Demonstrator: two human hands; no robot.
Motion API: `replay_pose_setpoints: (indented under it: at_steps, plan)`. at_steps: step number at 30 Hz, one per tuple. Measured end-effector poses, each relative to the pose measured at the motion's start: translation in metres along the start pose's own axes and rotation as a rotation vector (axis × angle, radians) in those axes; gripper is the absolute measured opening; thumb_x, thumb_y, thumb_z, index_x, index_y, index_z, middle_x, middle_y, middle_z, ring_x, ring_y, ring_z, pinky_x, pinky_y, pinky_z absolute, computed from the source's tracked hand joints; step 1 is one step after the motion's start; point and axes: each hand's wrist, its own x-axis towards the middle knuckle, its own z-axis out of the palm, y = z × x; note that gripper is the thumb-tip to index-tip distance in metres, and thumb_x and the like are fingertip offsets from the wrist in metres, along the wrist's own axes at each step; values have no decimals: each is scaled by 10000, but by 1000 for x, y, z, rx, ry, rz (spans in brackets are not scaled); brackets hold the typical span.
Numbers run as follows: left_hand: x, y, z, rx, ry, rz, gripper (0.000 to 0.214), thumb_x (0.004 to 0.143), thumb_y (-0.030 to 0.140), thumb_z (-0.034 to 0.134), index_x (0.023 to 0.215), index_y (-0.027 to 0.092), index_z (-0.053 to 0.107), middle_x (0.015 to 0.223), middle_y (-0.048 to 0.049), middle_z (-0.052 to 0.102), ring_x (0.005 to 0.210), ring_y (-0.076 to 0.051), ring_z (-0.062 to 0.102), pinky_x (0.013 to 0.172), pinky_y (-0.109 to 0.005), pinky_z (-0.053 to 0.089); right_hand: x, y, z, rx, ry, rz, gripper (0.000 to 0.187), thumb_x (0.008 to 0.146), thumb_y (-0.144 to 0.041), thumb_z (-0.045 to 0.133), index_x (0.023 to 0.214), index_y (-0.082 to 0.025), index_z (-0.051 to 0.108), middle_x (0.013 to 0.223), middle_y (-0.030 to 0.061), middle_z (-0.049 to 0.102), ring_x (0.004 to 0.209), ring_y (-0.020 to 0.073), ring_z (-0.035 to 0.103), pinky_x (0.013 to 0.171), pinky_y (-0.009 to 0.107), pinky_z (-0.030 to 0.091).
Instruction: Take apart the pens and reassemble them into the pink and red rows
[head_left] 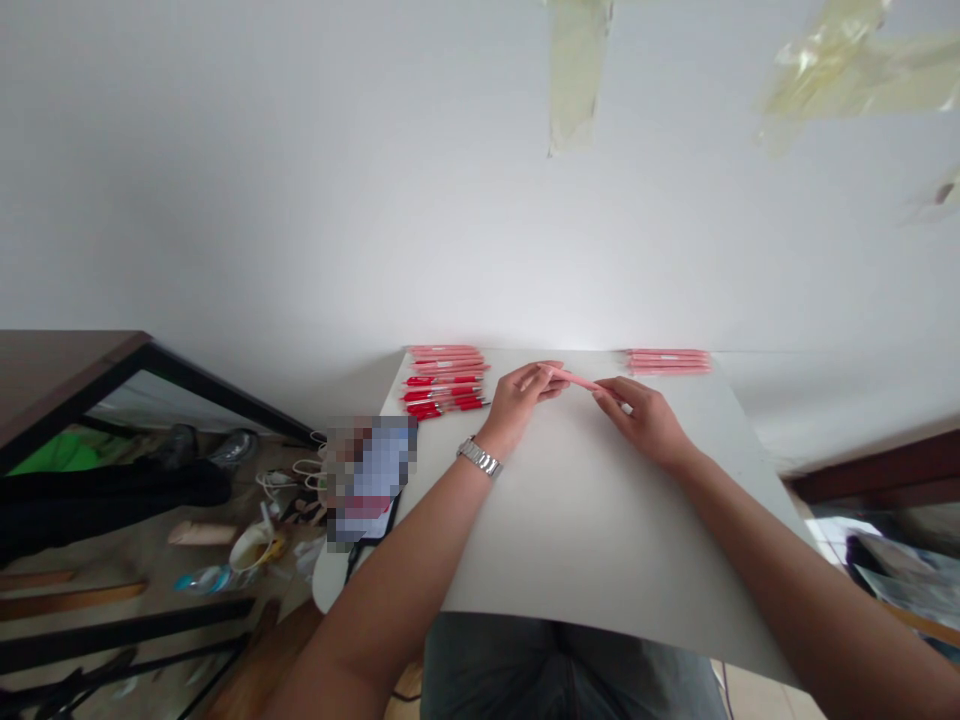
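Note:
My left hand (523,398) and my right hand (643,420) meet above a white board (600,520), both fingers closed around a slim pink pen (579,381). The pen lies roughly level between them, and my fingers cover parts of it. A metal wristwatch (480,458) sits on my left wrist. To the left of my left hand, a group of red pens (442,396) lies on the board, with pink pens (447,360) just beyond. Another row of pink pens (667,361) lies at the far right edge, beyond my right hand.
A pixelated patch (371,480) covers something at the board's left edge. Below left, the floor holds cables, a cup (251,550), a bottle (204,580) and dark shoes (206,447). A pale wall with strips of tape (576,70) stands behind the board.

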Motion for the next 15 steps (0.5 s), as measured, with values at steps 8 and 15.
replay_pose_setpoints:
  at_steps: [8, 15]
  plan:
    - [0, -1, -1, 29, -4, 2, 442, 895, 547, 734, 1133, 177, 780, 1118, -124, 781, 1063, -260, 754, 1010, -416, 576, 0, 0, 1, -25, 6, -1, 288, 1056, -442, 510, 1030, -212, 680, 841, 50, 675, 708, 185, 608, 650, 320, 441]
    - [1, -1, -1, 22, 5, -6, 455, 879, 545, 753, 1122, 161, 778, 1097, -132, 784, 1049, -263, 760, 988, -405, 585, 1, 2, 1, -47, 14, -16, 244, 1043, -414, 532, 1013, -213, 666, 814, 35, 646, 699, 180, 587, 656, 317, 440]
